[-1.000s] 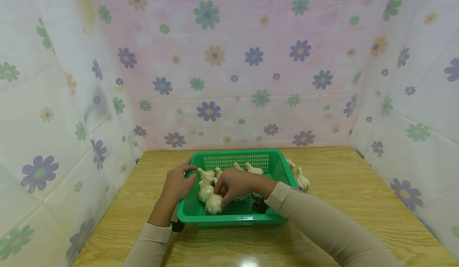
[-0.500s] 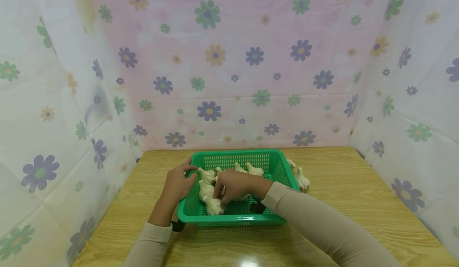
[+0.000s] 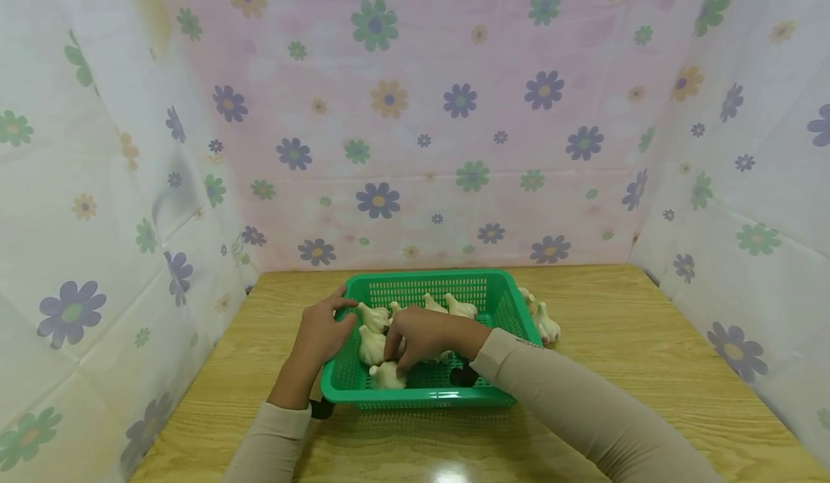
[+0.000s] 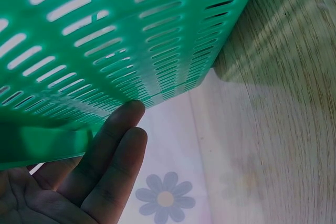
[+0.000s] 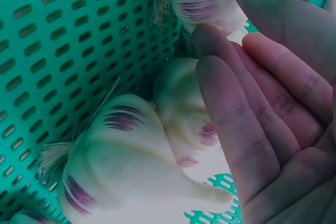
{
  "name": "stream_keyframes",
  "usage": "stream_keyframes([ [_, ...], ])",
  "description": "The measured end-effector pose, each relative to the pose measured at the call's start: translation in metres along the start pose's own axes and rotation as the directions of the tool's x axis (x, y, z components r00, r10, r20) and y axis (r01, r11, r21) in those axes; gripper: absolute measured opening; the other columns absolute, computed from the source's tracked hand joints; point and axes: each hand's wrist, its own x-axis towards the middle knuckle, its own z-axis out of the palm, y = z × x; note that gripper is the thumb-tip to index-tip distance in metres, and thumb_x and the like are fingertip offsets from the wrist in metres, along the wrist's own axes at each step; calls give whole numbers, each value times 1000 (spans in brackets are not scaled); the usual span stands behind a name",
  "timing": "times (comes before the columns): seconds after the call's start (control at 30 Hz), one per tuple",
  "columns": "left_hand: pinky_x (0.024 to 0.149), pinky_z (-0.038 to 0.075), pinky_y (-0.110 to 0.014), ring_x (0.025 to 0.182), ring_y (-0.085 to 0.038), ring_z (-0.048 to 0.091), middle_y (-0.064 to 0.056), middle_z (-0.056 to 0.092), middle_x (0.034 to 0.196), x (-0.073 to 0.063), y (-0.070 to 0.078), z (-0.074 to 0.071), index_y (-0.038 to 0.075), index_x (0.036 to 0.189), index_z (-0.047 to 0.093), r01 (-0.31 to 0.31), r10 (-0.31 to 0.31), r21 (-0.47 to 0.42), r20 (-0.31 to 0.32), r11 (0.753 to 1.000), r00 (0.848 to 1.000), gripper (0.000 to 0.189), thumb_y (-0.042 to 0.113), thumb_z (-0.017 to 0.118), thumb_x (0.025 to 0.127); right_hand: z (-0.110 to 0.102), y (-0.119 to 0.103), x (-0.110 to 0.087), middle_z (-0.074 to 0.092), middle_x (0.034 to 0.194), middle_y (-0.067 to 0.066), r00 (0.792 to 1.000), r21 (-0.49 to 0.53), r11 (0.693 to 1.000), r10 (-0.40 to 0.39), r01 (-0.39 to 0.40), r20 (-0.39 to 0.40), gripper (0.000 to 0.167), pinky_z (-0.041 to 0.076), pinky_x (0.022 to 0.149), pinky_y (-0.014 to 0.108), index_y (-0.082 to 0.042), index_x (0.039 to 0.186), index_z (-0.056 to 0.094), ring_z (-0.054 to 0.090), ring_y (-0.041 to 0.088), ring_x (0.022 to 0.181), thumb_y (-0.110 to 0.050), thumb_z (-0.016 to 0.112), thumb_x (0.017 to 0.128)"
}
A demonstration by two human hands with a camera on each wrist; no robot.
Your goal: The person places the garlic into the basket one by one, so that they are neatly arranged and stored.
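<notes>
A green plastic basket [image 3: 428, 396] with slotted walls holds several pale garlic bulbs. My left hand [image 3: 323, 330] grips its left rim, thumb and index finger over the top; in the left wrist view two other fingers [image 4: 116, 163] lie along the outer wall. My right hand [image 3: 424, 335] reaches into the basket and pinches a garlic bulb [image 3: 387, 376] at the front left, its neck pointing left. Behind that one sits another garlic bulb [image 3: 372, 346]. The right wrist view shows purple streaks and root tufts on a garlic bulb [image 5: 121, 156] beside the fingers.
More garlic bulbs [image 3: 547, 324] lie on the wood-grain table [image 3: 603, 368] just right of the basket. Flower-patterned cloth [image 3: 421, 144] walls the table at the back and both sides. A dark wrist device [image 3: 463, 376] hangs under the right wrist, inside the basket.
The front-left garlic bulb has turned and settled lower, its neck now pointing left, with my right fingers moving along. My left hand and the basket have stayed in place.
</notes>
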Motion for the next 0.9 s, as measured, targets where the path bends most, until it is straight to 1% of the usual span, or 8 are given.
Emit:
stream_keyframes([
  [0.13, 40, 32, -25, 40, -11, 25, -5, 41, 165, 2, -1, 1, 15, 126, 75, -10, 10, 10, -4, 1000, 1000, 35, 21, 56, 98, 0, 1, -1, 79, 108, -9, 1000, -8, 1000, 2, -2, 2, 27, 56, 80, 18, -20, 109, 83, 71, 3, 95, -23, 88, 82],
  [0.27, 40, 32, -24, 40, -11, 25, -5, 42, 164, 2, -2, 1, 16, 126, 76, -12, 12, 11, -7, 1000, 1000, 35, 21, 56, 98, -1, 1, -2, 79, 110, -9, 1000, -11, 1000, 2, -2, 7, 29, 56, 80, 18, -19, 110, 83, 72, 7, 98, -25, 88, 82],
  [0.47, 41, 33, -25, 41, -12, 25, -3, 41, 165, 1, -1, 0, 15, 126, 75, -3, 3, 8, -4, 1000, 1000, 35, 21, 56, 98, -4, -1, -4, 78, 113, -8, 1000, -5, 1000, -6, 6, 11, 31, 56, 80, 18, -16, 113, 82, 74, 12, 99, -24, 88, 83],
  [0.53, 40, 33, -25, 40, -12, 25, -2, 41, 165, 0, -1, 0, 15, 127, 75, 0, 0, 9, -4, 1000, 1000, 35, 21, 56, 98, -7, -1, -6, 77, 115, -7, 1000, 5, 1000, -8, 8, 10, 32, 57, 80, 19, -15, 115, 81, 75, 11, 98, -22, 87, 84],
  [0.63, 40, 33, -25, 40, -12, 26, 0, 41, 165, 0, -1, 0, 16, 127, 75, 2, -2, 11, -6, 1000, 1000, 34, 21, 56, 99, -12, 1, -10, 76, 119, -3, 1000, 45, 999, -9, 8, 8, 33, 57, 80, 19, -12, 117, 80, 75, 9, 97, -18, 86, 85],
  [0.77, 41, 34, -25, 40, -12, 26, 0, 40, 165, 0, -1, 0, 17, 127, 75, 5, -5, 7, -5, 1000, 1000, 34, 21, 57, 99, -23, 2, -20, 74, 125, 6, 1000, 125, 992, -6, 6, -1, 37, 59, 79, 22, -10, 122, 77, 75, 8, 94, -15, 85, 86],
  [0.9, 40, 33, -25, 39, -12, 25, -1, 40, 166, 0, -2, 0, 16, 127, 75, 1, -1, -3, -4, 1000, 1000, 34, 21, 56, 99, -33, 5, -29, 73, 128, 10, 1000, 174, 985, 3, 2, -31, 40, 59, 81, 23, -8, 125, 76, 75, 9, 95, -16, 84, 86],
])
